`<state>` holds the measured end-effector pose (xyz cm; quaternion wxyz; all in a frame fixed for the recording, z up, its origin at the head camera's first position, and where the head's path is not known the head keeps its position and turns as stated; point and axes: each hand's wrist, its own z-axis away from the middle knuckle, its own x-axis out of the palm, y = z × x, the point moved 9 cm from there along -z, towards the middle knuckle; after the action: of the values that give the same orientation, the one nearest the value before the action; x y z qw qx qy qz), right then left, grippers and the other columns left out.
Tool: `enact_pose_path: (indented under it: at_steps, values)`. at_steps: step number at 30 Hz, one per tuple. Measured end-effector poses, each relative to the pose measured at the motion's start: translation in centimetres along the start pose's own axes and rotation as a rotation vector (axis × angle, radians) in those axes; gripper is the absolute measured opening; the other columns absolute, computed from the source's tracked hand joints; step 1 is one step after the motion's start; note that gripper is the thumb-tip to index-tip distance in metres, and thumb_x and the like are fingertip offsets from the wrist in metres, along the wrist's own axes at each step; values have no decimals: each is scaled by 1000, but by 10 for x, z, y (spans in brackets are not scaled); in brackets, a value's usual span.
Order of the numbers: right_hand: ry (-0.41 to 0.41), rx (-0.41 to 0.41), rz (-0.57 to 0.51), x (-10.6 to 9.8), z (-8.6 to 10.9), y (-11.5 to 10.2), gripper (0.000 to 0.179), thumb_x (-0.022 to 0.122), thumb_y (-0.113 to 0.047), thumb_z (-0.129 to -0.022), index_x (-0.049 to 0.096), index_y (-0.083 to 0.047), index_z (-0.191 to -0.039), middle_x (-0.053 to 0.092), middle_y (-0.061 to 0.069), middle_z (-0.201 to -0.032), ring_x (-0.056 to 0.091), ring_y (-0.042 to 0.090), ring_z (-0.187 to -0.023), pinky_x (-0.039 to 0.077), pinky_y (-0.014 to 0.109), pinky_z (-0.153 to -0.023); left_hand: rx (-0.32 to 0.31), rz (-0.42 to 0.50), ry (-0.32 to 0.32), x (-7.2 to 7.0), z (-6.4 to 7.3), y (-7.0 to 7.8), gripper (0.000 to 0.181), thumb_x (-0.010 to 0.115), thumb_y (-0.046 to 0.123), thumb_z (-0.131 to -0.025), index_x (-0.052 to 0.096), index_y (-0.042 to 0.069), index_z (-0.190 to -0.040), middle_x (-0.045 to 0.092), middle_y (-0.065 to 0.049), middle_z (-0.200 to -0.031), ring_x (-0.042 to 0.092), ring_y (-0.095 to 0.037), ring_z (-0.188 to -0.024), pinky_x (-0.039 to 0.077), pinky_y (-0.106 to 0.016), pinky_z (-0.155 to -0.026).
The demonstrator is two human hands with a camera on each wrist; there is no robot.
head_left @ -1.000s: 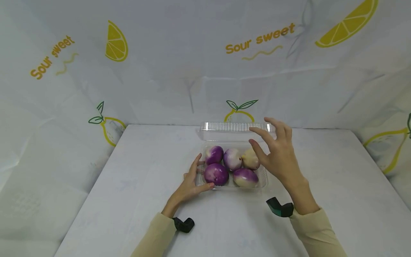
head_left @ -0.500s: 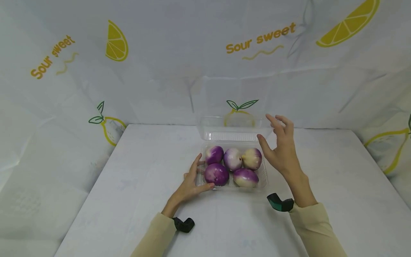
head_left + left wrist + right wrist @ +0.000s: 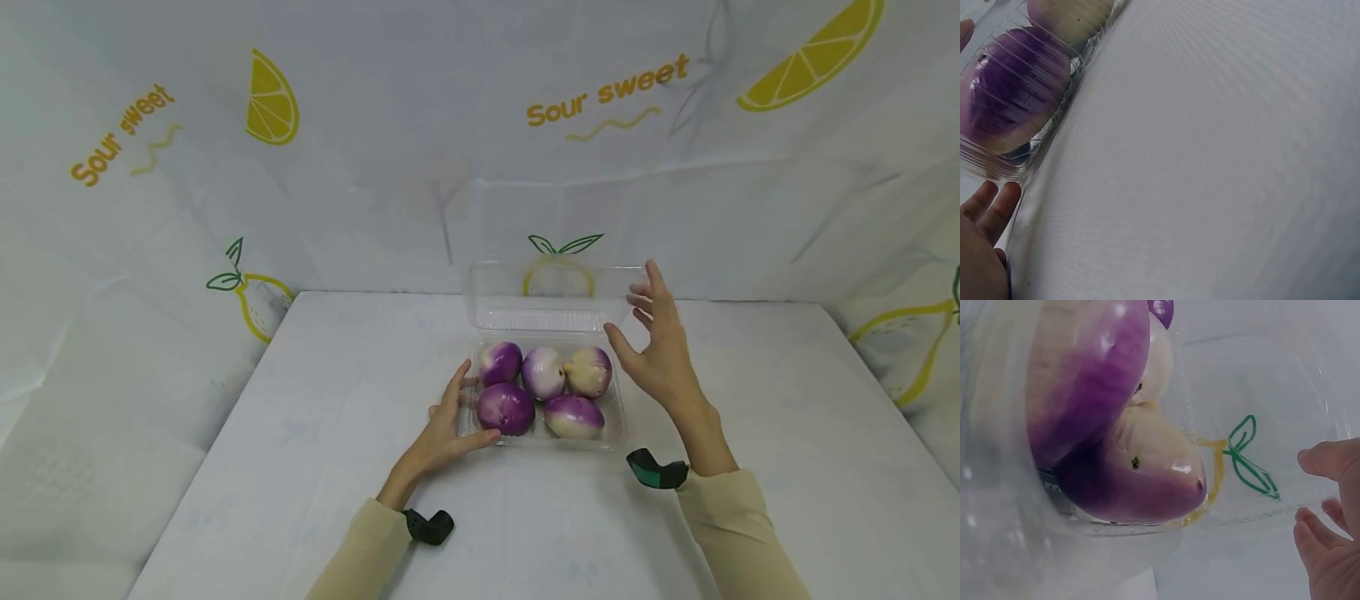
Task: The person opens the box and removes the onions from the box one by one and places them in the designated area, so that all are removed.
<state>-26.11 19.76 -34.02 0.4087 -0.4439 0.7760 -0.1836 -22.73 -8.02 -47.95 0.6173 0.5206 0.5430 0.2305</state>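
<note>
A clear plastic clamshell box [image 3: 577, 443] holds several purple-and-white round vegetables that look like turnips, one large and mostly purple [image 3: 506, 409]. Its clear lid [image 3: 495, 292] stands raised at the back. My left hand [image 3: 441, 435] rests at the box's left end, thumb along the front rim and fingers spread against the left side. At the lid's right end, my right hand [image 3: 658, 354] has its thumb apart from the fingers; some fingers show behind the clear plastic. In the right wrist view, a pale-and-purple turnip [image 3: 1141, 469] lies close to the lid.
The box stands on a white-covered table [image 3: 337, 375]. A white cloth backdrop [image 3: 375, 167] printed with lemons and lettering rises behind the table, close behind the lid. Black cameras sit on the left wrist [image 3: 429, 527] and the right wrist [image 3: 657, 468].
The lid has swung back, from leaning over the box's rear to standing more upright. My right hand has moved slightly back and right, away from the turnips. My left hand stays put.
</note>
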Motion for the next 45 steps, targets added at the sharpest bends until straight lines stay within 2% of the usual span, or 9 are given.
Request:
enact_pose_path:
  at_steps: [6,10,15,25,35,45]
  values:
    - [-39,37,-23,5,2,12,104,69,14,-87,3,-7,-164,46,31,-142,53,52,-127,41,63,-108,3,4,-1,0,0,-1,115,80,47,-83,6,16,-165,39,-15,-159,56,-29,-126,22,-43,-96]
    - [-81,58,-25,8,2,19,102,68,13,-88,6,-11,-165,44,31,-148,52,55,-128,40,69,-105,8,6,-3,-1,0,0,114,81,44,-83,6,16,-165,39,-15,-158,56,-28,-126,22,-44,-96]
    - [-142,79,-15,12,4,26,101,68,13,-88,8,-10,-165,41,32,-153,53,58,-124,43,71,-99,4,8,-4,-2,0,0,114,81,43,-83,7,16,-165,40,-15,-158,55,-28,-126,22,-46,-97]
    - [-272,71,21,24,12,43,105,66,16,-88,-3,-8,-165,33,33,-155,54,58,-122,46,71,-94,-13,10,-4,-1,0,-2,116,81,51,-81,7,18,-165,39,-15,-158,56,-29,-126,21,-47,-98]
    - [-327,57,12,30,18,54,98,61,17,-89,1,-1,-163,32,35,-154,57,56,-118,51,67,-86,-10,-1,-6,-1,-1,-1,118,81,53,-80,7,15,-165,40,-16,-157,56,-28,-126,21,-48,-98]
    - [-375,92,-48,35,21,58,91,58,14,-93,2,0,-163,26,35,-157,55,58,-119,54,63,-85,5,1,-2,-1,-2,-2,118,79,59,-79,8,17,-165,40,-16,-158,55,-28,-124,22,-45,-95]
